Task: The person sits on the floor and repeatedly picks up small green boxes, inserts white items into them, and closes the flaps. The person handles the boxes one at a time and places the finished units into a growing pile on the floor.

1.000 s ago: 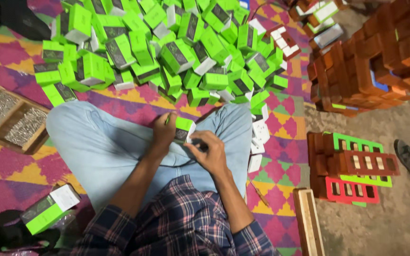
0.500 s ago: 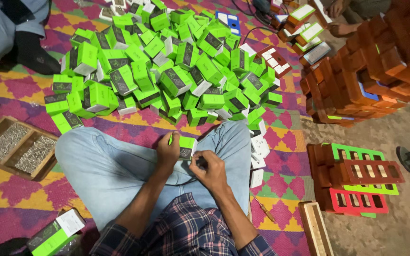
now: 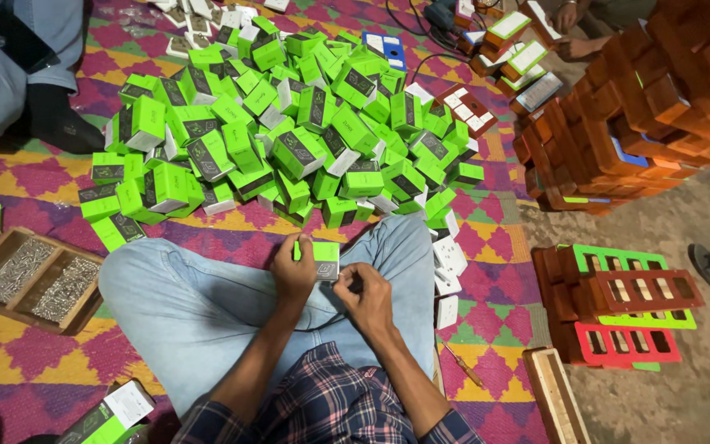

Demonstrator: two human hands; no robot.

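Sitting cross-legged on the patterned mat (image 3: 486,284), the person grips a small green box (image 3: 320,258) over the lap, left hand (image 3: 292,275) curled round its side, right hand (image 3: 365,292) pinched at its edge, perhaps on a flap; the green pile (image 3: 289,131) lies just ahead.

Light is even and fairly bright, falling from above, so shadows stay soft and short. The green boxes (image 3: 289,123) look vivid, nearly glowing, without glare. The centre is sharp. Far corners bend with wide-lens distortion, and the near left corner of the mat (image 3: 10,403) sinks into shade.
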